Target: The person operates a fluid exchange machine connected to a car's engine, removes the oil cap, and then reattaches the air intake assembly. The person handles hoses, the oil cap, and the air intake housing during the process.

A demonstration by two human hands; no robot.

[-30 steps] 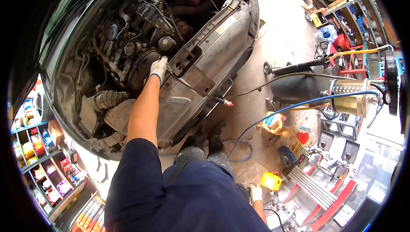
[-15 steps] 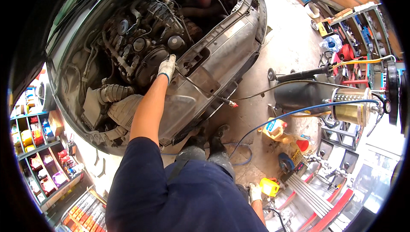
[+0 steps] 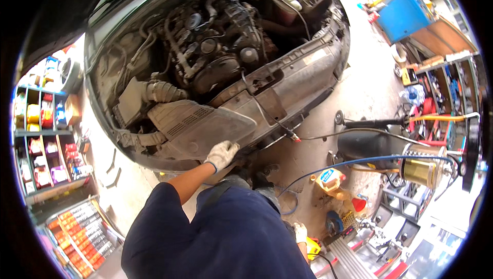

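Note:
My left hand (image 3: 223, 156), in a pale work glove, hovers low in front of the car's front edge with its fingers loosely curled and nothing seen in them. Beyond it lies the grey plastic cover (image 3: 205, 129) at the front of the open engine bay. A dark thin hose (image 3: 265, 108) hooks over the front panel beside the engine (image 3: 215, 48) and runs down to a red-tipped fitting (image 3: 296, 138). My right hand (image 3: 300, 233), also gloved, hangs by my right side, partly behind my body. Near its wrist shows a yellow object (image 3: 312, 247); whether they touch is unclear.
On the right stand a black tank (image 3: 362, 144) and a clear-walled cylinder (image 3: 418, 168). A blue hose (image 3: 328, 164) crosses the floor side. A jug (image 3: 328, 179) with orange-brown contents stands below it. Shelves of bottles (image 3: 43, 119) line the left.
My left hand has left the hose's upper end by the engine and come back toward my body. My right hand has shifted slightly left. The view has shifted, showing more floor on the left.

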